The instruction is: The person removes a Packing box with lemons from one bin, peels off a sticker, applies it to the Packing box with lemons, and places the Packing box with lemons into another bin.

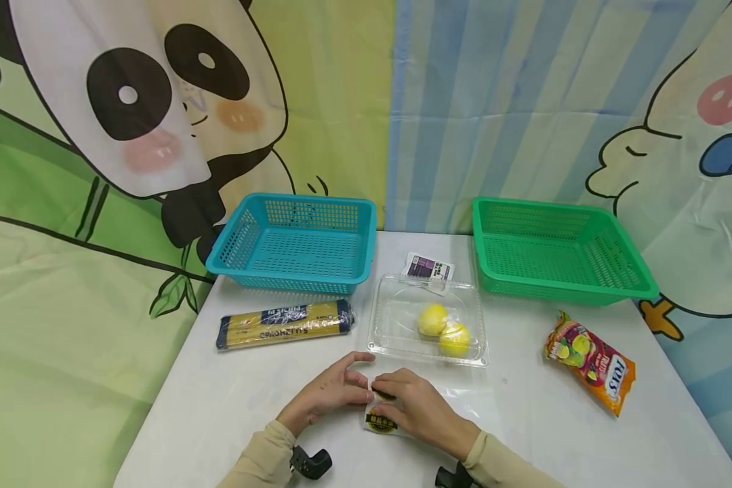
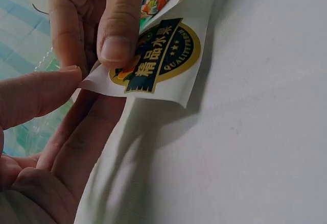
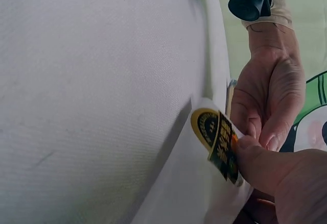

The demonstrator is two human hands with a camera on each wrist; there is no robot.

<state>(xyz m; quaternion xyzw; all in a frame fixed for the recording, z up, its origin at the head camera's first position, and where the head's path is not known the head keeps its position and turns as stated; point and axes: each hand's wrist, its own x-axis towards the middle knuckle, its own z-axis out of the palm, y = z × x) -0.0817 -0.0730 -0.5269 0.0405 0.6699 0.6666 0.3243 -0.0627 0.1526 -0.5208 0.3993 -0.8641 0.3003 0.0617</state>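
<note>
In the head view my right hand (image 1: 423, 410) holds a white sheet of fruit labels (image 1: 379, 421) near the front of the table. Its thumb presses on a black-and-gold round label (image 2: 166, 55), with the other fingers behind the sheet. The sheet's corner is lifted off the table in the left wrist view. My left hand (image 1: 332, 393) is at the sheet's left corner, its thumb tip at the edge and a finger behind, pinching it lightly. Beyond the hands sits a clear plastic container (image 1: 393, 315) with two yellow lemons (image 1: 433, 319) in its right half.
A spaghetti pack (image 1: 287, 324) lies left of the container, and a Fox's candy bag (image 1: 592, 362) lies at right. At the back stand a blue basket (image 1: 305, 281) and a green basket (image 1: 561, 293). A purple-and-white packet (image 1: 428, 266) lies behind the container.
</note>
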